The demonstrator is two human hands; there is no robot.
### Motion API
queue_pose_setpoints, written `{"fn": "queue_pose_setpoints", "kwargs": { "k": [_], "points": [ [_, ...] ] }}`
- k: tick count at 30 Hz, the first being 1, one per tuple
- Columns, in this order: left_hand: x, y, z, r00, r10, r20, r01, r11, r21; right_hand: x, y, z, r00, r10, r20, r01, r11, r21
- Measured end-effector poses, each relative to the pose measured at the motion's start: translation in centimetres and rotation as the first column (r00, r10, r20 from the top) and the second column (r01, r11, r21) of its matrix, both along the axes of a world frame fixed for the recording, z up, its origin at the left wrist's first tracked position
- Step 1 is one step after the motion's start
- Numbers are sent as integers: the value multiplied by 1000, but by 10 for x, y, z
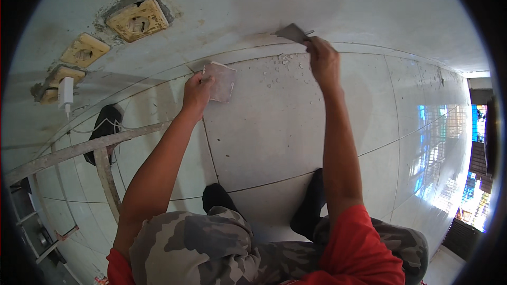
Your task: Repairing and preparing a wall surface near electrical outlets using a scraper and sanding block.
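Note:
My right hand [324,64] is closed round the handle of a putty knife [292,32]. Its wide grey blade lies at the pale wall [380,13], low down above the floor line; whether it touches cannot be told. Whitish flakes [285,59] lie scattered on the floor tiles below. In my left hand [197,94] is a flat, roughly square plate [222,83] with a pinkish-white, smeared face. The thumb lies over the plate's near face, and the plate hangs over the floor close to the wall's foot.
Several yellowed sockets [138,20] sit in the wall at the left, one with a white charger [66,93] and its cable. A dusty frame [79,154] stands left of my arm, with a dark shoe [105,132] behind it. Pale tiles [253,142] cover the floor.

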State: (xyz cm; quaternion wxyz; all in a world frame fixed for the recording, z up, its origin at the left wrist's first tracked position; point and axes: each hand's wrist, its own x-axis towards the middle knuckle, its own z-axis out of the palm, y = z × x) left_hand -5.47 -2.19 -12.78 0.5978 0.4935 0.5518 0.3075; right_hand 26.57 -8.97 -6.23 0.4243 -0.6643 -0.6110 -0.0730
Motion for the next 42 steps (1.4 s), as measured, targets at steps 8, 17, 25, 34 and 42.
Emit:
{"fn": "queue_pose_setpoints", "kwargs": {
  "k": [8,17,25,34,42],
  "points": [
    [6,-2,0,999,-34,-24,33,998,-59,-7,2,-6,1000,-21,-21,22,1000,14],
    [7,-3,2,1000,-26,-1,26,999,-31,0,5,7,995,92,35,-93,995,29],
    [0,0,-4,994,-68,-87,67,998,-15,2,15,21,955,27,295,-26,1000,-7],
    [7,-3,8,1000,-14,-10,13,999,-34,-27,23,8,924,213,319,-173,974,-149],
    [-2,-2,6,999,34,23,-33,999,-41,14,2,26,948,-26,318,61,993,-100]
  ]
}}
